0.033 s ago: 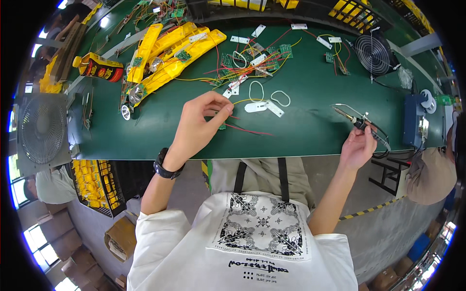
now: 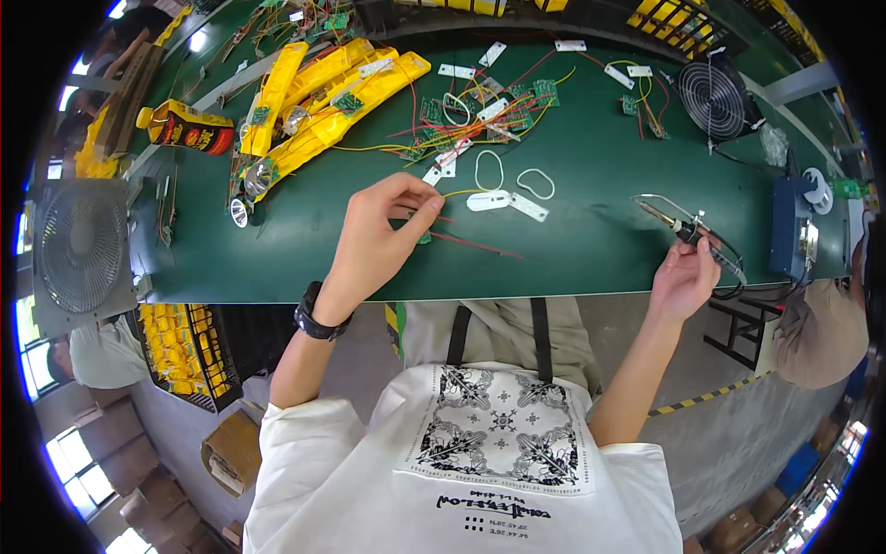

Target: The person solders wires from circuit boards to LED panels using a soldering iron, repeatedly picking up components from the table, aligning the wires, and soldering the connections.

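Note:
My left hand (image 2: 380, 235) is closed in a pinch near the table's front edge. A yellow wire (image 2: 454, 194) leads from its fingertips to a small white plate (image 2: 489, 200). Partly hidden beneath that hand is a green circuit board (image 2: 425, 237), with red and black wires (image 2: 480, 246) trailing to the right. On the right, my right hand (image 2: 685, 277) grips a soldering iron (image 2: 685, 229) by its black handle. The tip points up and left above the table, apart from the boards, and a thin metal tube runs along the iron.
Yellow housings (image 2: 346, 102) with reflectors lie left, near a yellow bottle (image 2: 189, 127). Wired boards (image 2: 498, 115) are heaped further back. Two white rings (image 2: 535, 184) lie mid-table. A black round-grille fan (image 2: 712, 102) and blue box (image 2: 787, 226) with a spool stand right.

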